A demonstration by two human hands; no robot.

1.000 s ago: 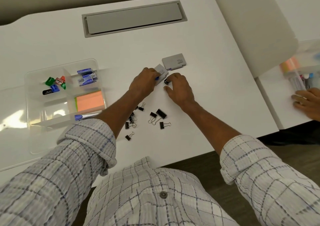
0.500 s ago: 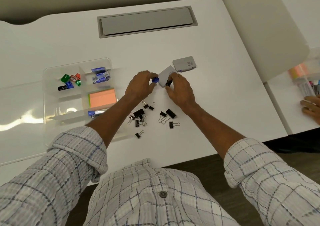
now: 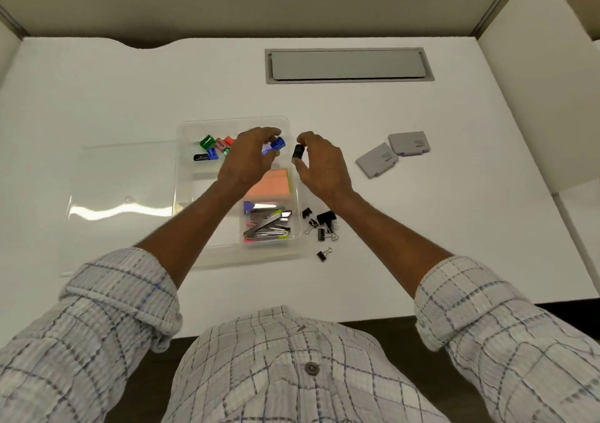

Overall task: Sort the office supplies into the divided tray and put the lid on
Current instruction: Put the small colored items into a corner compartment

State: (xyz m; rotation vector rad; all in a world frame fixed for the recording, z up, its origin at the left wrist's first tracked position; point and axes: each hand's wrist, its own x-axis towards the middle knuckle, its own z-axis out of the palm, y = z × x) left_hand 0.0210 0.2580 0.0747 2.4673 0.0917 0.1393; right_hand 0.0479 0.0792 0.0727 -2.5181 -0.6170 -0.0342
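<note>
Carrying done: both hands were brought from the grey cases (image 3: 377,160) to the divided tray (image 3: 296,201). A blue piece (image 3: 278,143) is pinched in the left hand (image 3: 250,159), a black piece (image 3: 298,152) in the right hand (image 3: 319,169); dropping in judged next

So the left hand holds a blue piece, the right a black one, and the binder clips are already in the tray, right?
Not quite. The head view shows the binder clips still loose on the desk, just outside the tray. The left hand does hold a blue piece, the right hand a black one.
</note>
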